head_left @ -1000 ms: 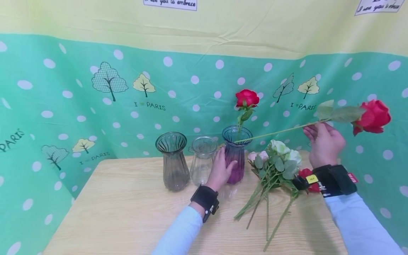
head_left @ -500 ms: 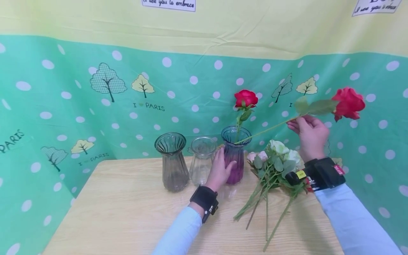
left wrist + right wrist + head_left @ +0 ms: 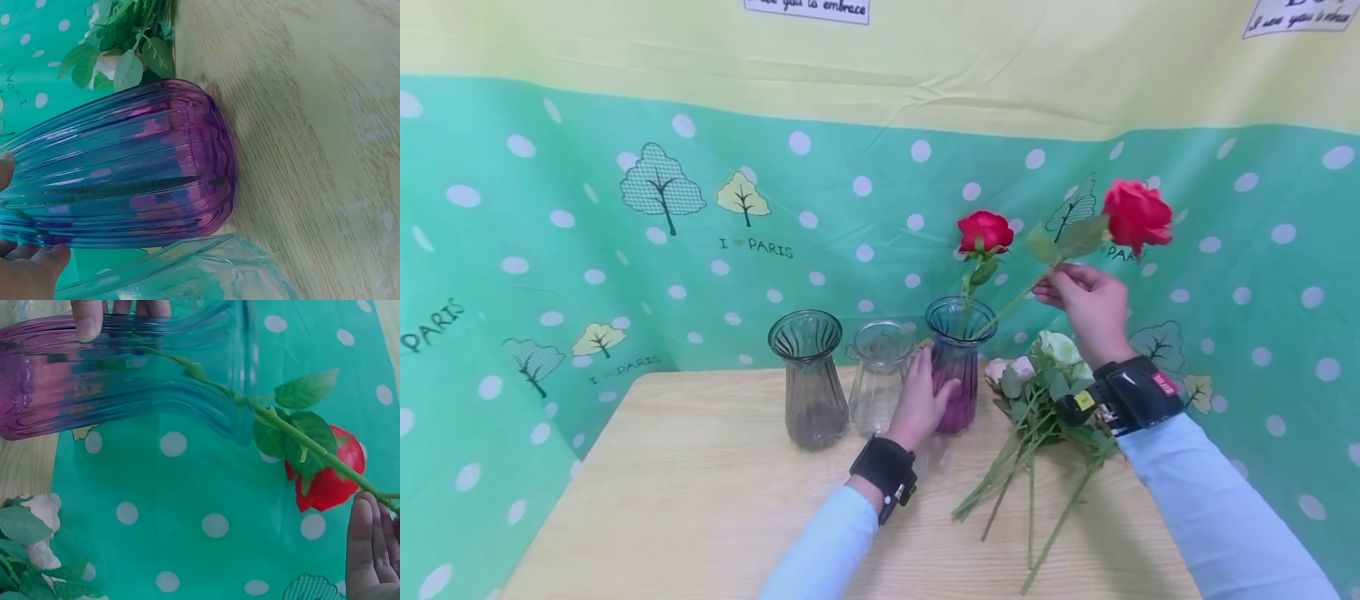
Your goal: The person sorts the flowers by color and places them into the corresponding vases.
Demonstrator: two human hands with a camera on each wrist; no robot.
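My left hand (image 3: 917, 404) holds the body of a ribbed glass vase (image 3: 957, 383), blue at the top and purple at the base. In the left wrist view its fingertips (image 3: 56, 259) and thumb lie on opposite sides of the vase. One red rose (image 3: 985, 232) stands upright in the vase. Up and to the right, my right hand (image 3: 1093, 312) pinches the stem of a second red rose (image 3: 1137, 215) just below its leaves. That stem slants down to the left, its lower end inside the vase mouth, as the right wrist view also shows.
A clear glass vase (image 3: 868, 392) stands close left of the purple one, and a grey ribbed vase (image 3: 812, 400) beyond it. Right of them, a pile of white and pink flowers (image 3: 1060, 348) lies with stems toward the table's front. A patterned curtain (image 3: 700, 292) hangs behind.
My right hand has moved left and slightly up, tilting the second rose more upright and sliding its stem deeper into the vase. My left hand has kept its hold.
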